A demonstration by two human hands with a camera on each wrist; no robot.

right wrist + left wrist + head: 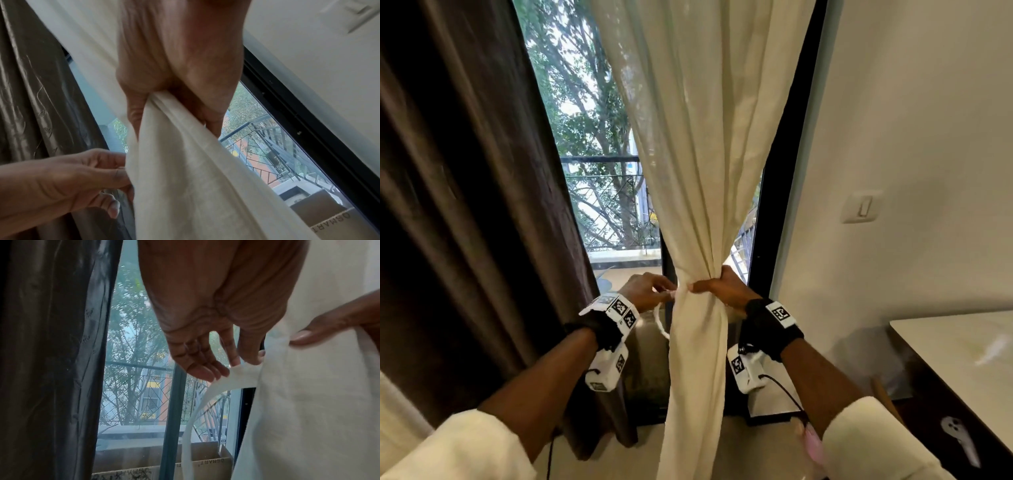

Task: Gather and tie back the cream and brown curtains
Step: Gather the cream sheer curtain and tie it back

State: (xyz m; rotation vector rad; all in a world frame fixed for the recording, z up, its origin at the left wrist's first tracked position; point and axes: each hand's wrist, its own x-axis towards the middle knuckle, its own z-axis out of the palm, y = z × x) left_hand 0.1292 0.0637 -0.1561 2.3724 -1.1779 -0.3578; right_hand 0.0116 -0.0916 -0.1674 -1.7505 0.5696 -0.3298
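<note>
Cream curtain (698, 144) hung in front of the window (585, 144), drawn in to a narrow waist at about the height of the balcony rail's base, then falling loose toward the floor. The right hand (726, 287) was wrapped around that waist from the right, fingers curled behind the cloth and thumb pressed across the front, bunching the folds tight (the right wrist view showed the fabric squeezed between thumb and fingers). The left hand (643, 289) sat just beside the bunch on its left, pinching a pale tie strip (205, 395) between thumb and fingertips; the strip came out from the curtain's edge at the fingers and drooped in a loose curve below. The brown curtain (465, 205) hung ungathered at the left, well apart from the cream one, with glass showing between them. A cardboard box (207, 457) stood low behind the glass. On the wall (911, 102) at the right was a light switch (861, 207), and below it the corner of a white bench (962, 346).
</note>
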